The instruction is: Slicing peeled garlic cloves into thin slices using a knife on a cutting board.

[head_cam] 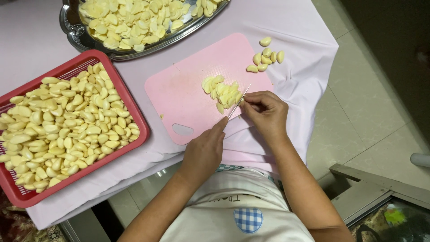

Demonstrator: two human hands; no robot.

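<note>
Over pink board, left hand grips knife, index extended.

Under my fingers lay a pink board with pale yellow garlic; left of them stood a red basket, below them my white apron's blue-checked patch.

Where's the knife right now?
In the head view, the knife is over the right part of the pink cutting board, between the left hand and right hand, beside the sliced garlic.
</note>
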